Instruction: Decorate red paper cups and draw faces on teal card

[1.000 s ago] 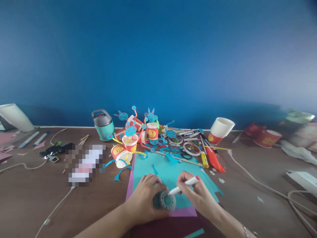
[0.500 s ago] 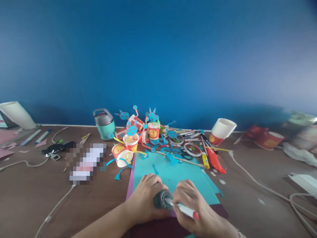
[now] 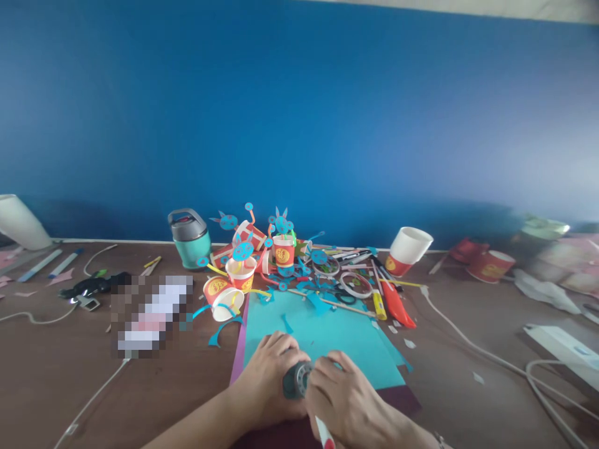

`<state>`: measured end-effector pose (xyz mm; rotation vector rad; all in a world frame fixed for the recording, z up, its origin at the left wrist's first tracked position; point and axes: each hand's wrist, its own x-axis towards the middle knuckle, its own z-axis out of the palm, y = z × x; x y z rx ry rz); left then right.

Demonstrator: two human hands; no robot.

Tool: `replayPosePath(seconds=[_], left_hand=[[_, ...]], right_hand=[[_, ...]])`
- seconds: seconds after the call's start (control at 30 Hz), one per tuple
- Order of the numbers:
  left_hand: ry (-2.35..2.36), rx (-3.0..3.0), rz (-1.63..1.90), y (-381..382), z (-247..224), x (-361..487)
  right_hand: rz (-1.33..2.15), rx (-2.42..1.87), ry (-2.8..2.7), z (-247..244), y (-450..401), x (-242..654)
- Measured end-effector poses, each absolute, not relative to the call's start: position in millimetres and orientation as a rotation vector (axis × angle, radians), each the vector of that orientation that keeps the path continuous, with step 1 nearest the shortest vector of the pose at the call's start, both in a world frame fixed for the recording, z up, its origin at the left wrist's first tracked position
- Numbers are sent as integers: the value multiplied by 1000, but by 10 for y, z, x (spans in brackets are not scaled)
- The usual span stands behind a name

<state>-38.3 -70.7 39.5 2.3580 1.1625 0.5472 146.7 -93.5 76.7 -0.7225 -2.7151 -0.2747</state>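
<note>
My left hand (image 3: 277,377) is closed around a small dark grey-green cylinder (image 3: 291,381) whose lighter end has a ring of holes; its kind is unclear. My right hand (image 3: 340,399) grips a white marker (image 3: 322,431) with a red end, which sticks out below the fist. The marker's other end is hidden behind my right fingers, close to the ringed end of the cylinder. Both hands are over the near part of a turquoise paper sheet (image 3: 318,340), which lies on purple paper (image 3: 402,399).
Paper cups (image 3: 241,274) with straws and blue paper faces crowd the back. A teal flask (image 3: 189,240) stands to their left. Scissors (image 3: 346,295), a tape roll (image 3: 355,284), a glue stick (image 3: 379,305) and a stacked cup (image 3: 408,249) lie or stand right. A cable (image 3: 468,340) crosses the table.
The marker has swung from slanting rightward to pointing down toward me, as my right hand turned and closed in on the cylinder. The whole view has shifted slightly.
</note>
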Motion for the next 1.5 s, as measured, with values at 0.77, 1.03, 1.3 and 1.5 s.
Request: replayPosePath(seconds=[0.77, 1.03, 1.3, 1.5], left_hand=[[1186, 2303, 498, -699, 436, -402], [1183, 2335, 533, -712, 462, -364], [1183, 2359, 595, -708, 357, -361], [1163, 2332, 551, -706, 383, -384]], right_hand=[[850, -1478, -2242, 825, -660, 1342], [401, -1004, -2396, 735, -901, 1531], [-140, -789, -2316, 550, -903, 1403], [446, -1093, -2085, 836, -866, 1537]])
